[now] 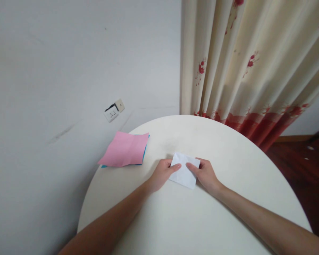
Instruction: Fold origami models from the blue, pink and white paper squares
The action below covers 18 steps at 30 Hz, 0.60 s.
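A small folded sheet of white paper is held between both hands, tilted a little over the round white table. My left hand grips its left edge, thumb on top and fingers curled beneath. On the opposite edge, my right hand pinches the paper the same way, its thumb lying across the upper face. The two thumb tips point toward each other with a short gap between them. Most of the fingers are hidden under the paper.
Pink paper with a crease lies on blue paper at the table's left edge, by the wall. A wall socket sits above it. A cream curtain with red flowers hangs behind the table.
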Tool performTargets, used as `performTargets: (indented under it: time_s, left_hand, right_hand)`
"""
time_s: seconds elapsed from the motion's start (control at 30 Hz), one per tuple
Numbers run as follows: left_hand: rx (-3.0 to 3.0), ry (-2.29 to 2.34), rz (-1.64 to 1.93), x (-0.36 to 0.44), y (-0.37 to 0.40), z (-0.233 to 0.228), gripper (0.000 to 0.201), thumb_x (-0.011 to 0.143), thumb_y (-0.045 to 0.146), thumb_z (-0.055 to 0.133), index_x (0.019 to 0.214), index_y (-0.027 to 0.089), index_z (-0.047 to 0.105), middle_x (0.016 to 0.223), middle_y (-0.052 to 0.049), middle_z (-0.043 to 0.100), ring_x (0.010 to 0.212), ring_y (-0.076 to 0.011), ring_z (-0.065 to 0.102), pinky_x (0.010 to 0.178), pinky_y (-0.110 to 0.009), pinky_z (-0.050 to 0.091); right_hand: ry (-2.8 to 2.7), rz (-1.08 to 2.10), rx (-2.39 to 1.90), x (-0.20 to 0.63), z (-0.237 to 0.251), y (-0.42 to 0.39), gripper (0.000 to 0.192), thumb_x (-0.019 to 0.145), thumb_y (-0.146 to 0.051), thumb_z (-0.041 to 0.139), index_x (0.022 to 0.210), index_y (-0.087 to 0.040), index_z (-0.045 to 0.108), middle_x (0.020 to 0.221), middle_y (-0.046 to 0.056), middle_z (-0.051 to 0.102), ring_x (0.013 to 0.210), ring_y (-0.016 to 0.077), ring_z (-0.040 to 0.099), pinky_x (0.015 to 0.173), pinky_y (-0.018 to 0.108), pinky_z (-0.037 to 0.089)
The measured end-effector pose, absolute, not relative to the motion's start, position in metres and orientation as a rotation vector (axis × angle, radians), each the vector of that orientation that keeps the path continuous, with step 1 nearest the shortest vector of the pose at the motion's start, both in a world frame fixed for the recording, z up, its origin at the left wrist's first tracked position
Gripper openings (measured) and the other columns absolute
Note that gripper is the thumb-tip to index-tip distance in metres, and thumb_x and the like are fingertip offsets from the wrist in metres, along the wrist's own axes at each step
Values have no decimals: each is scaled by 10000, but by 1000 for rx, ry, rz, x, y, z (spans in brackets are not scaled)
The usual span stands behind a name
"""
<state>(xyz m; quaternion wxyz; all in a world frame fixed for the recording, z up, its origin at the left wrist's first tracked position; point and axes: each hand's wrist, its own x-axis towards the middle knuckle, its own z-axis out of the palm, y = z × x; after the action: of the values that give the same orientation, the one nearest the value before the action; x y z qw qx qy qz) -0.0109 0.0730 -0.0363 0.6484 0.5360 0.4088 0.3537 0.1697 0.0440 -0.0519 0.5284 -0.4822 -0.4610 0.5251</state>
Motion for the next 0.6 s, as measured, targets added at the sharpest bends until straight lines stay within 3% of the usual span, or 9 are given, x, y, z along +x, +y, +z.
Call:
performTargets:
  time_s: [0.23,0.47,0.6]
  left_hand:
    - [1189,1009,778,-7,71,-34,446,638,471,815,826,75,733,781,-114,728,627,-193,651,571,-265,467]
    - [1230,970,656,-15,83,-33,416,675,468,791,821,82,739,740,-95,721,587,-170,633,545,-249,431]
    - [1186,957,759,-15,90,-35,411,700,480,767,772,77,722,688,-80,696,566,-155,607,538,-249,425]
  right_hand:
    - [-1241,1334,-1155,174,-55,46,355,708,-462,747,700,-123,641,611,7,598,543,118,479,506,244,349]
    - [-1359,1428,-1187,178,-50,44,321,694,-423,741,719,-110,673,613,7,596,520,99,459,489,231,331]
    - [-1400,1425,-1200,178,-44,42,301,682,-414,734,667,-124,652,551,-21,546,474,79,402,462,227,293]
